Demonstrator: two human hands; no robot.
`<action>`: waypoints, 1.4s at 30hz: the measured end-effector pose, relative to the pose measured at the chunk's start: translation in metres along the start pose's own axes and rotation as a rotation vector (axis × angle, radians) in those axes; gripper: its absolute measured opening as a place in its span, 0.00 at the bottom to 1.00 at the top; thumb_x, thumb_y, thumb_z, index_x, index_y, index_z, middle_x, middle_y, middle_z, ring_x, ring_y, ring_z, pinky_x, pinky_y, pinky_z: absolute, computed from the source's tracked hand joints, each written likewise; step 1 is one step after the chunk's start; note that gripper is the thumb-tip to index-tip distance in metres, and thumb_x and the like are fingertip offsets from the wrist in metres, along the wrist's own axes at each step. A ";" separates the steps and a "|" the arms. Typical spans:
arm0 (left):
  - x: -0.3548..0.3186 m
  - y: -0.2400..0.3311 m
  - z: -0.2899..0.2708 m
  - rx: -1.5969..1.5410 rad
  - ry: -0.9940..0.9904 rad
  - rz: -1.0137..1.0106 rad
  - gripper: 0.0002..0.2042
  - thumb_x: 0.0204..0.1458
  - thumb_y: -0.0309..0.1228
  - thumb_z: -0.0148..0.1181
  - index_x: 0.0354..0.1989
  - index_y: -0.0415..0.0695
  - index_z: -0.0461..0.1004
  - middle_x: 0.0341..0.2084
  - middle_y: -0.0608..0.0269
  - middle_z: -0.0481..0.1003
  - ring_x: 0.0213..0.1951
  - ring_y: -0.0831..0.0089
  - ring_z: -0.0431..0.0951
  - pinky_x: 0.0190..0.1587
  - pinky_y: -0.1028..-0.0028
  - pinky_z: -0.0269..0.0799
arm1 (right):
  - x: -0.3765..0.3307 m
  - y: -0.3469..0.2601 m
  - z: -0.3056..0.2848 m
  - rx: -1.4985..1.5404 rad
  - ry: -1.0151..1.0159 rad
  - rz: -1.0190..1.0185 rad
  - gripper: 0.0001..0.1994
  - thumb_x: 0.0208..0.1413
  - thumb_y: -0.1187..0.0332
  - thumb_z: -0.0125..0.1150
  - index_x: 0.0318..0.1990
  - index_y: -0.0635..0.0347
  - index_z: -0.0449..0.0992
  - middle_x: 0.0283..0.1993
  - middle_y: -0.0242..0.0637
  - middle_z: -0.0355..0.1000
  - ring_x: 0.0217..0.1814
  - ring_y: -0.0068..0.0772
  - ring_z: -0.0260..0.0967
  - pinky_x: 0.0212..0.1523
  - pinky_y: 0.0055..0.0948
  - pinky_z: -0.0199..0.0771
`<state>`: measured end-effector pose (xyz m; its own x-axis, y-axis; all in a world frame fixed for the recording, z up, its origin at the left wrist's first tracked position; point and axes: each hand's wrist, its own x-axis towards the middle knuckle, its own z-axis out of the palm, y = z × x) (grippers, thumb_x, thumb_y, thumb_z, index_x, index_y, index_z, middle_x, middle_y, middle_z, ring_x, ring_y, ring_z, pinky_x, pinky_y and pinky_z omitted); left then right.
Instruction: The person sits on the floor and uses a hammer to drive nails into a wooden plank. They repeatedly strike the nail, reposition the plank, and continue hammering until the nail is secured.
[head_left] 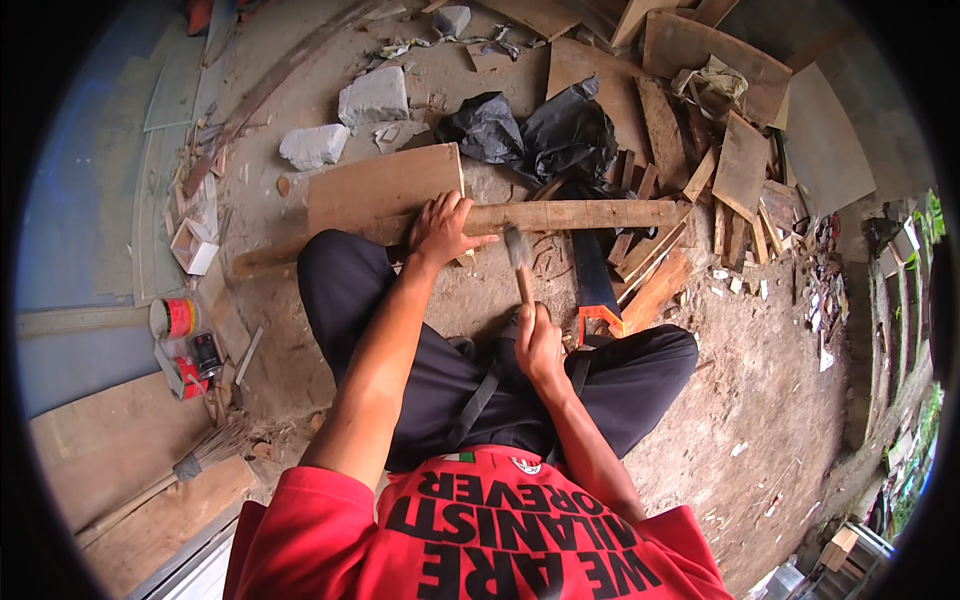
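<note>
My right hand (540,345) is closed round the wooden handle of a hammer (518,250). The hammer's head is up against the near edge of a long wooden beam (580,215), and I cannot tell whether the two touch. Crosswise in front of my folded legs lies this beam, with a flat wooden board (385,185) beside its left part. My left hand (440,230) grips the beam where the board's right end meets it, thumb stretched to the right. Its fingertips lie over the wood, and what is under the palm is hidden.
A handsaw (600,320) with an orange handle lies right of the hammer. Black plastic (570,130) and scrap wood (665,130) are piled beyond the beam. White blocks (375,97) lie at the far left, cans (180,320) and a broom (215,450) nearer on the left.
</note>
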<state>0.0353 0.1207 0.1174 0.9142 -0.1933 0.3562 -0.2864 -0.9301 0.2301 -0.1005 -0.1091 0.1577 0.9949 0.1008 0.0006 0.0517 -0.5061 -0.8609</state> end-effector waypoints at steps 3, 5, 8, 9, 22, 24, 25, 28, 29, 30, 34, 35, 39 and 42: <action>0.001 0.002 0.000 0.017 0.019 0.027 0.35 0.36 0.64 0.67 0.41 0.45 0.72 0.39 0.58 0.69 0.44 0.58 0.73 0.47 0.59 0.68 | -0.026 -0.003 0.000 0.045 -0.068 0.090 0.19 0.69 0.58 0.41 0.31 0.64 0.67 0.16 0.46 0.63 0.16 0.50 0.64 0.19 0.41 0.62; -0.007 0.000 0.001 0.021 -0.016 0.015 0.35 0.36 0.64 0.67 0.41 0.45 0.72 0.39 0.58 0.69 0.44 0.58 0.73 0.48 0.59 0.69 | -0.028 -0.022 -0.004 0.161 0.000 -0.036 0.23 0.69 0.51 0.38 0.32 0.63 0.67 0.15 0.36 0.62 0.14 0.34 0.61 0.16 0.33 0.59; -0.002 -0.004 0.000 -0.004 -0.052 -0.013 0.35 0.37 0.64 0.66 0.41 0.45 0.72 0.39 0.58 0.70 0.45 0.57 0.72 0.48 0.59 0.68 | -0.027 -0.040 -0.011 0.441 0.032 -0.246 0.28 0.67 0.44 0.37 0.34 0.66 0.65 0.18 0.28 0.58 0.16 0.16 0.55 0.15 0.21 0.55; 0.001 -0.003 -0.001 -0.019 -0.062 -0.025 0.35 0.37 0.64 0.66 0.41 0.46 0.72 0.40 0.57 0.70 0.45 0.57 0.72 0.49 0.59 0.68 | -0.021 -0.038 -0.012 0.438 0.049 -0.336 0.29 0.66 0.43 0.38 0.34 0.67 0.65 0.18 0.30 0.58 0.15 0.17 0.54 0.15 0.21 0.55; 0.001 -0.005 -0.003 0.030 -0.052 0.002 0.36 0.37 0.65 0.66 0.43 0.45 0.72 0.40 0.57 0.69 0.46 0.58 0.71 0.50 0.60 0.67 | -0.026 -0.049 -0.015 0.340 0.008 -0.017 0.27 0.69 0.47 0.34 0.34 0.64 0.69 0.15 0.30 0.61 0.13 0.23 0.57 0.15 0.25 0.54; 0.001 -0.003 -0.002 0.011 -0.071 -0.014 0.36 0.37 0.65 0.66 0.43 0.45 0.72 0.40 0.57 0.69 0.46 0.58 0.71 0.51 0.60 0.67 | -0.011 -0.066 -0.026 0.404 0.062 -0.281 0.22 0.68 0.51 0.38 0.34 0.63 0.68 0.17 0.34 0.62 0.14 0.30 0.58 0.17 0.26 0.56; 0.002 -0.004 -0.002 0.007 -0.075 -0.023 0.36 0.37 0.65 0.66 0.43 0.45 0.72 0.40 0.57 0.70 0.46 0.58 0.71 0.51 0.59 0.67 | -0.005 -0.064 -0.031 0.400 0.052 -0.420 0.18 0.67 0.58 0.42 0.33 0.63 0.70 0.19 0.42 0.64 0.16 0.41 0.63 0.20 0.33 0.61; 0.004 -0.002 -0.002 0.003 -0.071 -0.014 0.36 0.37 0.65 0.66 0.43 0.45 0.72 0.41 0.57 0.70 0.46 0.58 0.72 0.50 0.59 0.67 | 0.004 -0.033 -0.009 0.230 0.085 -0.230 0.16 0.66 0.63 0.44 0.30 0.66 0.70 0.19 0.49 0.66 0.18 0.55 0.64 0.20 0.43 0.62; 0.004 0.002 -0.001 0.001 -0.079 -0.006 0.36 0.37 0.65 0.66 0.43 0.45 0.72 0.41 0.57 0.70 0.46 0.58 0.72 0.50 0.59 0.67 | 0.003 -0.011 0.001 0.207 0.059 -0.082 0.17 0.67 0.63 0.43 0.30 0.66 0.70 0.19 0.50 0.66 0.19 0.58 0.65 0.21 0.45 0.63; 0.004 0.001 -0.004 0.013 -0.077 -0.003 0.36 0.37 0.65 0.65 0.43 0.45 0.72 0.41 0.57 0.70 0.46 0.58 0.72 0.50 0.60 0.67 | 0.003 0.000 0.005 0.011 -0.012 0.029 0.18 0.68 0.62 0.42 0.32 0.67 0.69 0.18 0.52 0.65 0.21 0.60 0.66 0.23 0.50 0.63; 0.002 -0.001 -0.003 0.028 -0.051 0.011 0.36 0.38 0.65 0.65 0.43 0.44 0.72 0.41 0.57 0.70 0.46 0.59 0.72 0.51 0.60 0.66 | -0.042 0.000 -0.002 0.054 -0.116 0.223 0.25 0.70 0.53 0.36 0.31 0.66 0.68 0.18 0.49 0.66 0.22 0.54 0.70 0.24 0.46 0.65; -0.001 0.001 -0.001 0.021 -0.077 -0.001 0.36 0.38 0.65 0.65 0.43 0.44 0.72 0.41 0.57 0.70 0.46 0.59 0.72 0.51 0.60 0.66 | -0.040 0.000 -0.006 0.080 -0.106 0.179 0.23 0.70 0.54 0.36 0.31 0.65 0.68 0.18 0.45 0.65 0.20 0.46 0.69 0.23 0.41 0.65; 0.001 -0.004 -0.002 0.046 -0.068 -0.011 0.37 0.38 0.66 0.64 0.44 0.44 0.72 0.41 0.58 0.69 0.46 0.59 0.72 0.51 0.60 0.66 | -0.019 -0.060 -0.025 0.472 0.028 -0.160 0.21 0.69 0.53 0.39 0.33 0.63 0.67 0.18 0.32 0.61 0.15 0.29 0.59 0.19 0.29 0.59; 0.004 -0.004 -0.004 0.041 -0.052 -0.009 0.37 0.38 0.66 0.64 0.44 0.44 0.72 0.41 0.58 0.69 0.46 0.59 0.71 0.51 0.60 0.65 | 0.000 -0.061 -0.018 0.393 0.144 -0.429 0.23 0.68 0.50 0.41 0.32 0.63 0.66 0.17 0.34 0.60 0.14 0.29 0.56 0.17 0.30 0.55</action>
<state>0.0396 0.1251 0.1211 0.9306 -0.2003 0.3062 -0.2674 -0.9436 0.1953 -0.1018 -0.0938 0.2196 0.8955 0.0951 0.4348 0.4426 -0.0889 -0.8923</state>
